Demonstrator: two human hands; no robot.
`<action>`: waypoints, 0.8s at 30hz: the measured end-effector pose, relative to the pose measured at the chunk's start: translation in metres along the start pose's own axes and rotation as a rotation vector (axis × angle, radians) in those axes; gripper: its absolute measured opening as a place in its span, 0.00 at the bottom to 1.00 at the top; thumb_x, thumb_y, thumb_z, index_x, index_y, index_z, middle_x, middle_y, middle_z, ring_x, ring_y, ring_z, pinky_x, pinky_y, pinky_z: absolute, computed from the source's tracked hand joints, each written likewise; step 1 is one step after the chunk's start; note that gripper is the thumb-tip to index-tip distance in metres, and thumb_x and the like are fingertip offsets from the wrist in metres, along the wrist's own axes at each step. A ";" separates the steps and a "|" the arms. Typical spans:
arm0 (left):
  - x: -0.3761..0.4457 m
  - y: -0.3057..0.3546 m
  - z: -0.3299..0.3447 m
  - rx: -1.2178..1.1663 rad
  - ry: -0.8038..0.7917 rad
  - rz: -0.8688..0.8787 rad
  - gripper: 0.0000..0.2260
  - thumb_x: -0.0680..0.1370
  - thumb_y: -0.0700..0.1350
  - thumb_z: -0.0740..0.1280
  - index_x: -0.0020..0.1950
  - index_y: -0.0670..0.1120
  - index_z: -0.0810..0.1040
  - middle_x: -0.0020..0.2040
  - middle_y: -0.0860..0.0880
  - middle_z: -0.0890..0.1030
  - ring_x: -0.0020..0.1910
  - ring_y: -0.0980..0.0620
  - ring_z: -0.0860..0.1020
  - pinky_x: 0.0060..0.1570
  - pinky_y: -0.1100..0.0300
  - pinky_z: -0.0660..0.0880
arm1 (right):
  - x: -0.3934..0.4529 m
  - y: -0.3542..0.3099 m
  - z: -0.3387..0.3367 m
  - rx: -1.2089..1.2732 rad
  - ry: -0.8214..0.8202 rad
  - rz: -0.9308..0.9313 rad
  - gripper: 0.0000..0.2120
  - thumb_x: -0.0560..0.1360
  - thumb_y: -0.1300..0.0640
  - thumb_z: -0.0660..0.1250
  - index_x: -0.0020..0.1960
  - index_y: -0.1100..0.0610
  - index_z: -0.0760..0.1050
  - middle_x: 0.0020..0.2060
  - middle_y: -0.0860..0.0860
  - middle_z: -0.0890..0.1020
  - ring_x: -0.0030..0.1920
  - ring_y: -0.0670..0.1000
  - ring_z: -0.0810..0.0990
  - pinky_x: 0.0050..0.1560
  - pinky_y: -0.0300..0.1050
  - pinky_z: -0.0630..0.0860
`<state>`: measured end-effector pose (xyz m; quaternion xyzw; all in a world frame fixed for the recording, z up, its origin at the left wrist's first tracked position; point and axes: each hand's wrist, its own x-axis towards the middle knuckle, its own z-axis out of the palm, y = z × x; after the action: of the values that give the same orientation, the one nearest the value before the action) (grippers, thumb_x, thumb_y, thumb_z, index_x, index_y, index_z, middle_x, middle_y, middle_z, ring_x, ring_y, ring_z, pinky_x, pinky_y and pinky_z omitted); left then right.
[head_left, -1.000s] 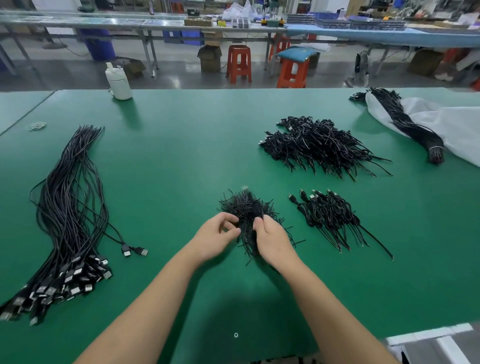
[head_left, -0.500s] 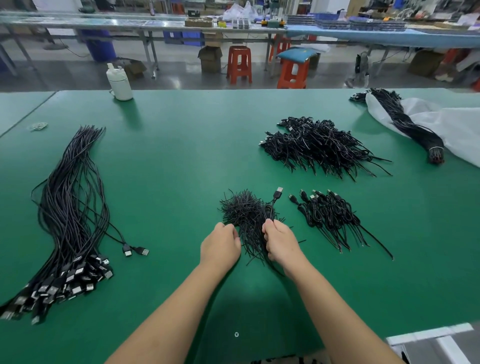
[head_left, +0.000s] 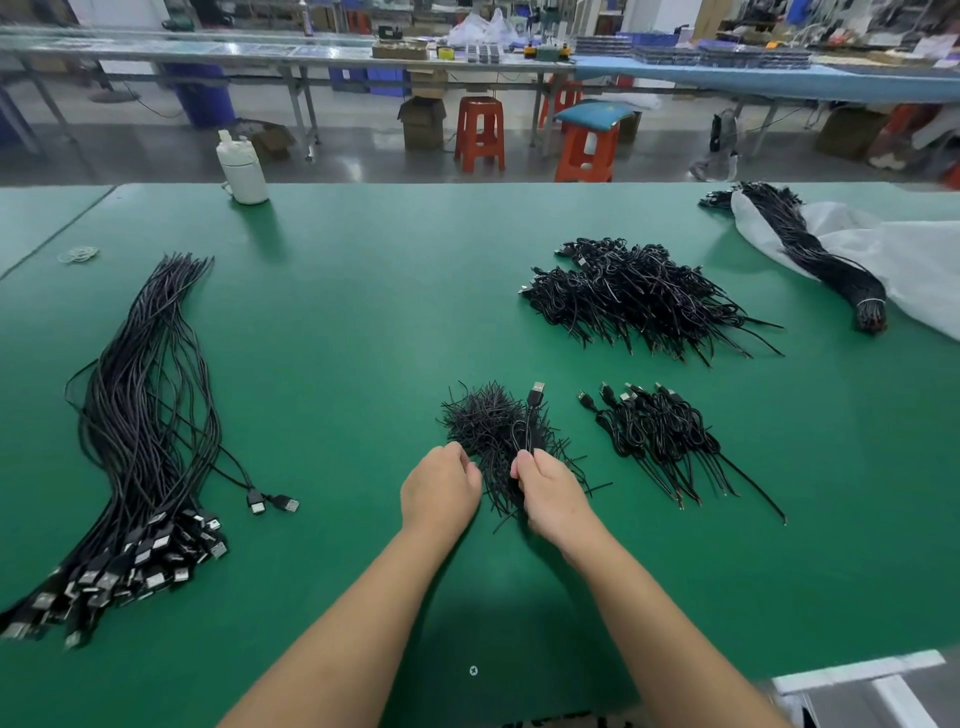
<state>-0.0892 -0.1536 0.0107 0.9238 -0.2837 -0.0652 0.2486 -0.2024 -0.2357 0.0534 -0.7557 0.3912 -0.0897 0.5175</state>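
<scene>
1. Short black cable with a silver USB plug (head_left: 529, 422) rises out of the right hand (head_left: 551, 493) above the green counter (head_left: 337, 338). Its plug end points away from the person, over the loose heap of thin black wire ties (head_left: 480, 426).
2. The cable's long axis runs near to far, roughly in line with the right forearm. Its lower length disappears into the fist, so I cannot tell how it is folded there.
3. The right grip is closed round the cable's lower part, with the knuckles over the near right edge of the heap.
4. The left hand (head_left: 439, 493) sits just beside the right, with a narrow gap between them, at the heap's near left edge. Its fingers curl down towards the ties, but I cannot tell whether that grip has pinched one.
5. In my judgement the coming move is to bring a tie across to the held cable. The left hand is nearer the ties and the cable lies to its right, so a short sideways reach would do it.
6. A small batch of folded black cables (head_left: 660, 434) lies on the counter to the right of the heap, apart from both hands.
</scene>
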 end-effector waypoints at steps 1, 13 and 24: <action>-0.001 -0.002 -0.002 -0.013 -0.010 0.009 0.08 0.78 0.49 0.61 0.40 0.50 0.70 0.41 0.53 0.76 0.38 0.50 0.73 0.35 0.58 0.66 | -0.001 -0.001 -0.001 -0.011 -0.006 -0.004 0.13 0.81 0.53 0.53 0.40 0.52 0.69 0.31 0.48 0.70 0.32 0.49 0.68 0.37 0.45 0.65; -0.043 -0.042 -0.028 -0.433 -0.100 0.206 0.09 0.75 0.42 0.69 0.36 0.50 0.73 0.30 0.53 0.70 0.30 0.57 0.67 0.33 0.66 0.65 | -0.005 -0.008 0.011 0.575 -0.168 0.019 0.13 0.85 0.58 0.55 0.46 0.60 0.74 0.55 0.57 0.80 0.36 0.47 0.77 0.28 0.40 0.71; -0.046 -0.033 -0.054 -0.415 -0.218 0.241 0.07 0.76 0.42 0.68 0.39 0.51 0.76 0.29 0.56 0.72 0.29 0.59 0.68 0.33 0.67 0.66 | -0.003 -0.014 0.016 0.577 -0.184 -0.035 0.14 0.85 0.59 0.53 0.48 0.64 0.74 0.35 0.57 0.77 0.31 0.51 0.75 0.35 0.39 0.75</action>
<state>-0.0972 -0.0812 0.0404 0.8002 -0.3971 -0.1909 0.4068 -0.1891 -0.2197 0.0588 -0.5891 0.2880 -0.1371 0.7425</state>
